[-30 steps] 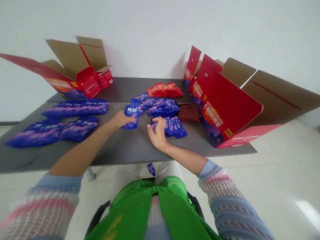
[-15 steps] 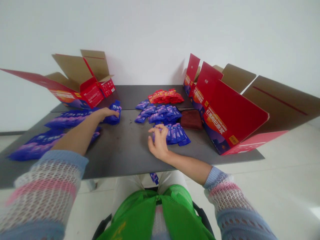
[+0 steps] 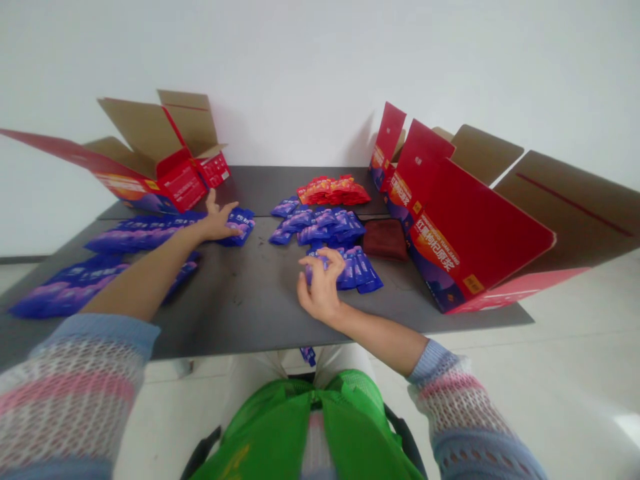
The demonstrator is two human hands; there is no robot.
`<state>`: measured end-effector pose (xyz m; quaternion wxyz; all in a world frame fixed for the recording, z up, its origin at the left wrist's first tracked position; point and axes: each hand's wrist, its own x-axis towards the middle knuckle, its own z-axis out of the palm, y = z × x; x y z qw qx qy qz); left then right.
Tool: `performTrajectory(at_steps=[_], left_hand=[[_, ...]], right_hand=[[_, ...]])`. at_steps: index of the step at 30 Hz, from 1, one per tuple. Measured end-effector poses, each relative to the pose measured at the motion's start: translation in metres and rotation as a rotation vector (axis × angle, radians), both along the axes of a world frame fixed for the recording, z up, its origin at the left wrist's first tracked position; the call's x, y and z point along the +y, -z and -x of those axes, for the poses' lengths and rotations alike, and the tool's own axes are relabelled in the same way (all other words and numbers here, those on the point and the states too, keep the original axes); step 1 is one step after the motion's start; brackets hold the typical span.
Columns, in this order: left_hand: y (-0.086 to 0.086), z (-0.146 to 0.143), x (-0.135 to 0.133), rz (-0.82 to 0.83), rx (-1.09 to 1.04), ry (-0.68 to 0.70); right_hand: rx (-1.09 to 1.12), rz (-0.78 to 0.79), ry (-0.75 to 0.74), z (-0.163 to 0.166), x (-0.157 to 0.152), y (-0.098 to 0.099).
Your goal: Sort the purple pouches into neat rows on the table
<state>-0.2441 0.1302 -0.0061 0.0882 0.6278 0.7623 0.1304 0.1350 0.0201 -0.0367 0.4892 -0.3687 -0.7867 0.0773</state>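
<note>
My left hand is open at the left-centre of the table, fingers spread and thumb raised. Its fingertips are at the near-left side of a small pile of blue sachets. My right hand hovers over the left end of a fanned row of blue sachets. Its fingers are bent, with thumb and forefinger apart. Part of a blue sachet shows behind those fingers. Just beyond lies a larger heap of blue sachets.
Red sachets lie at the back. A brown pouch rests against open red cartons on the right. Another open red carton stands back left. Rows of blue sachets lie under my left arm on the grey table.
My left hand has let go of the blue sachets, drawn slightly left and spread its fingers. The sachets now lie a little further right. My right hand has barely moved.
</note>
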Motion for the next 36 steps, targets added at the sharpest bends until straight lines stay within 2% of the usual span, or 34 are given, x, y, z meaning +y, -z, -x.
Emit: performTrajectory(at_steps=[8,11,15,19,23,31,36], left_hand=[[0.006,-0.011,-0.017,0.102,0.164,0.132],[0.005,-0.022,-0.019,0.165,0.227,0.113],[0.002,-0.037,-0.022,0.171,0.345,0.083],[-0.002,-0.042,-0.023,0.163,0.343,0.027],[-0.002,-0.044,-0.024,0.231,0.32,-0.026],[0.022,-0.057,-0.036,0.011,0.34,-0.062],[0.029,-0.055,-0.043,-0.062,0.299,-0.057]], right_hand=[[-0.008,-0.048,0.072,-0.003,0.002,-0.002],[-0.023,-0.095,0.111,-0.004,0.003,-0.003],[-0.016,-0.147,0.139,-0.003,0.005,-0.002],[-0.013,-0.062,0.152,-0.001,0.009,0.001],[0.007,-0.004,0.142,0.001,0.011,0.003],[-0.029,-0.196,0.208,-0.002,0.008,-0.001],[-0.043,-0.15,0.195,-0.003,0.006,-0.003]])
